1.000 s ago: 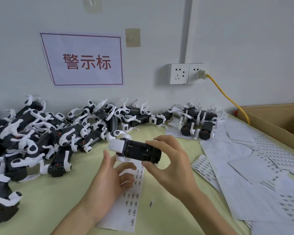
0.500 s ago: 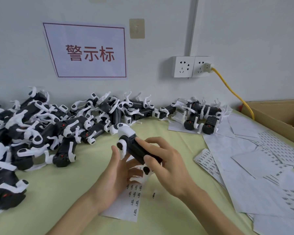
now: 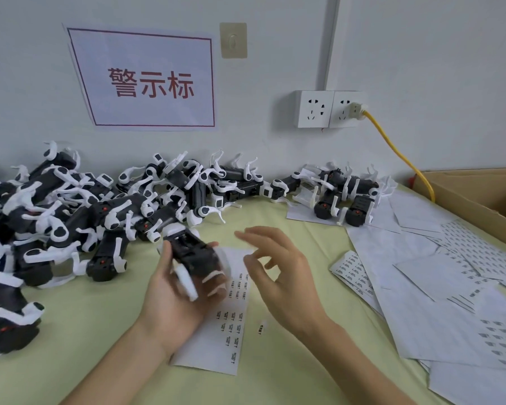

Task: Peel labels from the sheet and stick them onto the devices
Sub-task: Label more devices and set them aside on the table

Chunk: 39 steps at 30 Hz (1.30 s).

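The counter [image 3: 70,352] filled the lower frame. I noted the pile of devices [image 3: 70,211] across the left and centre, against the wall, and loose sheets [image 3: 415,276] spread over the right. The label sheet [image 3: 214,349] lay at lower centre, partly under both hands. The left hand [image 3: 170,305] gripped one device [image 3: 193,255], fingers curled round its black body, above the sheet's upper end; blur hid the detail. The right hand [image 3: 281,276] hovered just beside it, fingers spread and holding nothing that I could make out. One stray label [image 3: 262,328] lay on the counter just right of the sheet.

Hazards, in my judgement:
- A one-handed grip could let the device slip.
- A peeled label could fold onto itself or land crooked.
- The unheld sheet could lift with the label.
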{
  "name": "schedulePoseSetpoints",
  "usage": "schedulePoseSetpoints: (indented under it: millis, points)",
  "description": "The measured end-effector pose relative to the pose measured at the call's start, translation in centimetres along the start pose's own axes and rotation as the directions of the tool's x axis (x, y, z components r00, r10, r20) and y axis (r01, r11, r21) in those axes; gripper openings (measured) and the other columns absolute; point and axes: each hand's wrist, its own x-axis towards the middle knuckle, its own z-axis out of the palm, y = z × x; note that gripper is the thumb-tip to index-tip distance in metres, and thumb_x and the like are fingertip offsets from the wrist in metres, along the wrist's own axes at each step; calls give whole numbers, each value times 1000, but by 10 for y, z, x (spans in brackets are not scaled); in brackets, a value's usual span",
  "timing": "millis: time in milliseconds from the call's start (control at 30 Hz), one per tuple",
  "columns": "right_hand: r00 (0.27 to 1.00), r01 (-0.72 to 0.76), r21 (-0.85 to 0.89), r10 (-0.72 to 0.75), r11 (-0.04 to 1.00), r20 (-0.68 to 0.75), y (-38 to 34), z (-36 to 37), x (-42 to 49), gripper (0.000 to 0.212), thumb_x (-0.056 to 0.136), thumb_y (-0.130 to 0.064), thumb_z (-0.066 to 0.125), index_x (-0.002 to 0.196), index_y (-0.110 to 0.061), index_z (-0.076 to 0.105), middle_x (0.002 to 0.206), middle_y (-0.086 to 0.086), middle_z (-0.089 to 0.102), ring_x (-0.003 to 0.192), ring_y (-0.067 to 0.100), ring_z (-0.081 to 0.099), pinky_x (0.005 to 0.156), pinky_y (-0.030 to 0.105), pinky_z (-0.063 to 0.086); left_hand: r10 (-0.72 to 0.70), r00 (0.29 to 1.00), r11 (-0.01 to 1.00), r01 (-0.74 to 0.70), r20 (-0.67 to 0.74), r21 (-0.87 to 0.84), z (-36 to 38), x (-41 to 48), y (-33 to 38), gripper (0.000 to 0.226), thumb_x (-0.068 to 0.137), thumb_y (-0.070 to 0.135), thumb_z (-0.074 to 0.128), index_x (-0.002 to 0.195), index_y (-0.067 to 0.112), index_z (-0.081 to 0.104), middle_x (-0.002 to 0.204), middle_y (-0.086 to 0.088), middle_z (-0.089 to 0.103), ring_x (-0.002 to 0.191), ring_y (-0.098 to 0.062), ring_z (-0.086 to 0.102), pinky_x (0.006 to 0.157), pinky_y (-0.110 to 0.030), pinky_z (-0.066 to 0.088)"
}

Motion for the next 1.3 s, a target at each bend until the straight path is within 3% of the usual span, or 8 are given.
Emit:
schedulePoseSetpoints:
  millis: [67, 200, 367, 567, 867, 1000, 1167, 1300]
  points:
    - [994, -97, -146, 103, 985, 36, 6, 2, 0, 56, 99, -15, 58, 149, -39, 47, 142, -20, 50, 117, 3, 57, 91, 17, 43, -6, 1000, 983, 5, -7, -183, -5, 1, 2, 57, 98, 64, 45, 111, 12, 66, 91, -9, 65, 66, -22, 59, 53, -30, 53]
    - [917, -100, -517, 281, 850, 284, 15, 7, -5, 76, 101, -46, 51, 162, -34, 8, 169, -9, 16, 154, 10, 12, 121, 34, 10, 75, 996, 984, -82, -51, -157, -6, -1, 6, 51, 98, 57, 45, 102, 11, 66, 89, -9, 63, 63, -22, 52, 53, -29, 44]
    - [853, -69, -577, 348, 814, 389, 21, 13, -6, 76, 100, -54, 47, 162, -32, 10, 168, -9, 21, 155, 13, 10, 123, 41, -1, 75, 997, 997, -74, 21, -25, -2, -3, 7, 52, 89, 61, 58, 90, 12, 75, 86, -12, 66, 65, -26, 57, 58, -33, 44]
    - [901, -120, -503, 307, 856, 308, 24, 12, -4, 66, 94, -52, 60, 153, -38, 35, 148, -14, 49, 144, 9, 31, 120, 34, 5, 138, 988, 988, -142, -65, -63, -1, -6, 15, 38, 70, 51, 83, 75, 16, 68, 83, -9, 63, 69, -25, 59, 68, -34, 42]
    - [947, -182, -368, 263, 912, 183, 15, 15, -5, 48, 89, -24, 68, 134, -40, 60, 115, -18, 71, 106, 2, 58, 107, 23, 31, 154, 978, 979, -170, -139, -114, -5, -6, 21, 79, 82, 46, 69, 147, 6, 47, 135, -26, 62, 127, -37, 61, 115, -47, 38]
    - [960, -278, -57, 279, 959, 2, 9, 7, -3, 55, 90, -6, 70, 134, -38, 60, 113, -21, 64, 85, 3, 65, 71, 14, 54, 139, 977, 982, -157, -164, -102, -5, -6, 22, 57, 76, 43, 78, 120, 10, 61, 144, -29, 53, 126, -43, 60, 113, -52, 41]
    - [956, -206, 52, 213, 977, -203, 4, -3, 4, 43, 87, 2, 75, 112, -32, 66, 116, -14, 61, 79, 6, 69, 75, 9, 48, 80, 996, 995, -78, -28, 63, 3, -9, 16, 40, 68, 43, 86, 73, 12, 61, 92, -22, 67, 91, -40, 67, 94, -49, 51]
    - [953, -153, 112, 177, 982, -244, 1, -4, 5, 32, 88, 5, 71, 99, -25, 70, 105, -16, 63, 83, 11, 70, 81, 19, 53, 33, 999, 998, -32, -2, 53, 3, -9, 15, 23, 78, 33, 75, 80, 10, 70, 96, -15, 67, 89, -28, 67, 92, -39, 48]
